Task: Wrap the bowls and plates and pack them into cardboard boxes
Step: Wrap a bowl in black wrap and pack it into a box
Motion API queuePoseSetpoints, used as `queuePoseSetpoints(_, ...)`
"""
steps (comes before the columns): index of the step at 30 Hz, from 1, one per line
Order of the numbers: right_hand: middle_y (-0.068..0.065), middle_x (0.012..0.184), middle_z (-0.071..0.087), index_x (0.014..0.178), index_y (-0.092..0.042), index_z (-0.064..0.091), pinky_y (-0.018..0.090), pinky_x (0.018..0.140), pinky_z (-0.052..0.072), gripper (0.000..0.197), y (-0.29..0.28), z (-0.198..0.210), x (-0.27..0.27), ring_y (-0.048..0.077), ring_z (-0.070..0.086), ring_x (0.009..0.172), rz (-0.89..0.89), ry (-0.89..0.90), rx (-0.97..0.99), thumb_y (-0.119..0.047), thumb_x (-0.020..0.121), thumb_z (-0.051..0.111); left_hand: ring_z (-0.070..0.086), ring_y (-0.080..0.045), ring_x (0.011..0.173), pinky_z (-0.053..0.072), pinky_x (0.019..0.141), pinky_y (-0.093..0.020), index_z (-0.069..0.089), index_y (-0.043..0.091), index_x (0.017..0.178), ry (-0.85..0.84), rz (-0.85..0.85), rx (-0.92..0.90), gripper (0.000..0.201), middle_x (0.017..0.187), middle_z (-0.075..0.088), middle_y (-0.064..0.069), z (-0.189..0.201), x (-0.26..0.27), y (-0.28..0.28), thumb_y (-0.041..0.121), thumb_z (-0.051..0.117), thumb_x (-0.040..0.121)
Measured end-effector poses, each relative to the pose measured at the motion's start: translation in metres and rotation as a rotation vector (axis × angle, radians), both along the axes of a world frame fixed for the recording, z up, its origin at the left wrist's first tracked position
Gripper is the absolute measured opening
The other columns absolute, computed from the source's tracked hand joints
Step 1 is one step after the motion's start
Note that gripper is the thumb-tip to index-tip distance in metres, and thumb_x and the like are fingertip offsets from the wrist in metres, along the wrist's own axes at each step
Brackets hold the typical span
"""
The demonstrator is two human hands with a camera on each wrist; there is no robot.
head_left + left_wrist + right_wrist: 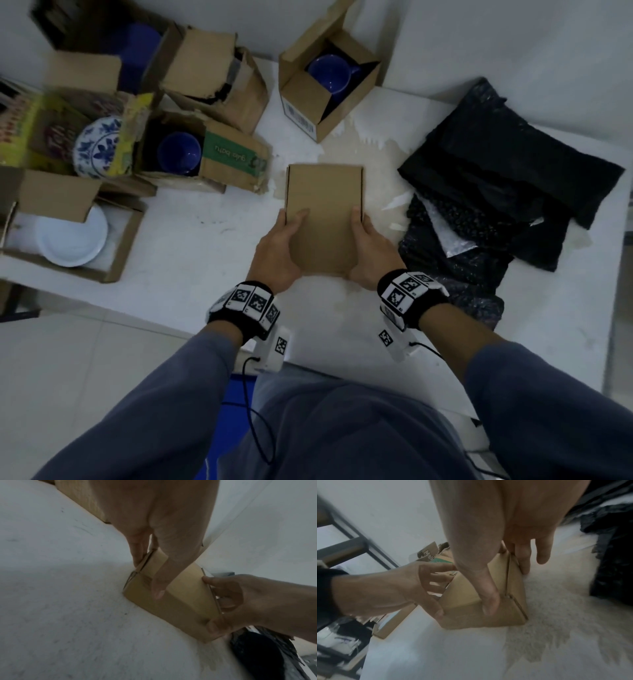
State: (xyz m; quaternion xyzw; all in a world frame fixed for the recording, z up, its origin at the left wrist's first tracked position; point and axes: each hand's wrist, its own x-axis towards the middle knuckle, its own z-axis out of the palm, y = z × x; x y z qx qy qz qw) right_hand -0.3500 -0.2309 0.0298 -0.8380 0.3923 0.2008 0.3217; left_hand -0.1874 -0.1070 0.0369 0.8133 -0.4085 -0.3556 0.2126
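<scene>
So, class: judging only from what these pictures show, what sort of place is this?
Probably an improvised packing station in a plain room, not a kitchen. On a white table stand open cardboard boxes holding crockery, such as a blue cup and a white plate, with black wrapping material heaped alongside.

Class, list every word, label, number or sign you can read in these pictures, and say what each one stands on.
"guic batru", as best it reads, upside down: green flap of an open box.
"Mai", cut off: torn cardboard flap.
Barcode label on the box with the blue cup: digits too small.
Yellow printed carton: lettering blurred.
Printed mark on the closed box held by both hands: blurred.
Wristband markers: square codes, no words.
</scene>
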Motion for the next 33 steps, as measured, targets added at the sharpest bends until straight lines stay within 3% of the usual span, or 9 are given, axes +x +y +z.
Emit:
queuePoseSetpoints(3, 0.021, 0.161, 0.002, 0.155, -0.010, -0.016, 0.043, 0.103, 0.043, 0.118, 0.002, 0.005, 0.009, 0.042, 0.046, 0.125, 0.053, 0.065, -0.079, -0.018, 0.080, 0.075, 0.051, -0.029, 0.126, 0.045, 0.108, -0.038, 0.046, 0.032, 0.145, 0.007, 0.023, -0.055, 0.102, 0.156, 0.034, -0.009, 0.001, 0.002, 0.001, -0.008, 0.084, 0.059)
queuePoseSetpoints(5, 0.021, 0.161, -0.007, 0.153, -0.015, -0.022, 0.043, 0.107, 0.041, 0.121, 0.002, 0.005, 0.010, 0.042, 0.038, 0.134, -0.008, 0.060, 0.046, -0.023, 0.080, 0.075, 0.049, -0.016, 0.120, 0.051, 0.102, -0.038, 0.050, 0.028, 0.141, 0.107, 0.007, -0.111, 0.096, 0.146, 0.040, 0.002, 0.004, 0.004, 0.001, -0.012, 0.082, 0.060)
queuePoseSetpoints(8, 0.017, 0.159, -0.005, 0.153, -0.027, -0.014, 0.047, 0.112, 0.036, 0.120, -0.002, 0.001, 0.005, 0.042, 0.022, 0.143, -0.302, -0.034, 0.149, -0.043, 0.074, 0.075, 0.046, -0.006, 0.124, 0.050, 0.098, -0.020, 0.059, 0.011, 0.130, 0.348, -0.060, -0.229, 0.071, 0.139, 0.040, 0.007, 0.014, 0.004, -0.016, -0.017, 0.076, 0.066)
queuePoseSetpoints(10, 0.017, 0.159, -0.007, 0.154, -0.027, -0.004, 0.052, 0.114, 0.031, 0.116, -0.005, 0.002, 0.003, 0.046, 0.016, 0.143, -0.463, -0.037, 0.030, -0.054, 0.072, 0.075, 0.044, -0.005, 0.127, 0.046, 0.104, -0.022, 0.061, 0.012, 0.126, 0.415, -0.133, -0.236, 0.058, 0.140, 0.041, 0.004, 0.022, 0.000, -0.039, -0.010, 0.074, 0.074)
queuePoseSetpoints(14, 0.020, 0.161, -0.002, 0.155, -0.032, 0.008, 0.069, 0.113, 0.008, 0.116, -0.012, 0.000, -0.004, 0.049, 0.004, 0.146, -0.189, 0.095, -0.333, -0.080, 0.065, 0.063, 0.049, -0.020, 0.128, 0.044, 0.106, -0.035, 0.061, 0.025, 0.125, 0.404, -0.226, -0.201, 0.051, 0.141, 0.051, 0.001, 0.027, 0.006, -0.094, -0.006, 0.060, 0.085)
queuePoseSetpoints(20, 0.009, 0.164, 0.000, 0.155, -0.042, 0.011, 0.071, 0.106, 0.029, 0.096, -0.037, -0.014, -0.006, 0.038, 0.003, 0.149, -0.080, 0.013, -0.364, -0.076, 0.076, 0.054, 0.049, 0.010, 0.107, 0.040, 0.092, -0.015, 0.067, 0.027, 0.112, 0.224, -0.167, -0.243, 0.038, 0.118, 0.058, 0.014, 0.022, 0.055, -0.142, 0.001, 0.059, 0.087)
queuePoseSetpoints(24, 0.010, 0.159, 0.014, 0.152, -0.040, 0.019, 0.060, 0.095, 0.046, 0.097, -0.079, -0.010, 0.009, 0.037, 0.013, 0.145, -0.332, 0.049, -0.423, -0.079, 0.072, 0.058, 0.055, -0.001, 0.109, 0.044, 0.085, -0.021, 0.067, 0.030, 0.106, 0.216, -0.160, -0.253, 0.036, 0.116, 0.063, 0.010, 0.010, 0.073, -0.149, 0.001, 0.060, 0.086)
queuePoseSetpoints(29, 0.012, 0.150, 0.021, 0.148, -0.029, 0.032, 0.052, 0.091, 0.047, 0.087, -0.133, 0.001, 0.038, 0.037, 0.022, 0.137, -0.860, 0.051, -0.334, -0.067, 0.077, 0.064, 0.053, -0.002, 0.100, 0.049, 0.081, -0.023, 0.064, 0.034, 0.102, 0.086, -0.124, -0.349, 0.038, 0.111, 0.056, 0.009, 0.002, 0.080, -0.154, 0.000, 0.064, 0.084)
queuePoseSetpoints(33, 0.015, 0.150, 0.021, 0.140, -0.013, 0.041, 0.052, 0.101, 0.039, 0.082, -0.154, -0.002, 0.062, 0.039, 0.021, 0.134, -0.815, -0.095, -0.271, -0.057, 0.077, 0.070, 0.049, -0.001, 0.101, 0.047, 0.087, -0.020, 0.062, 0.029, 0.110, 0.028, -0.069, -0.391, 0.040, 0.115, 0.042, 0.008, 0.001, 0.083, -0.166, 0.001, 0.066, 0.082)
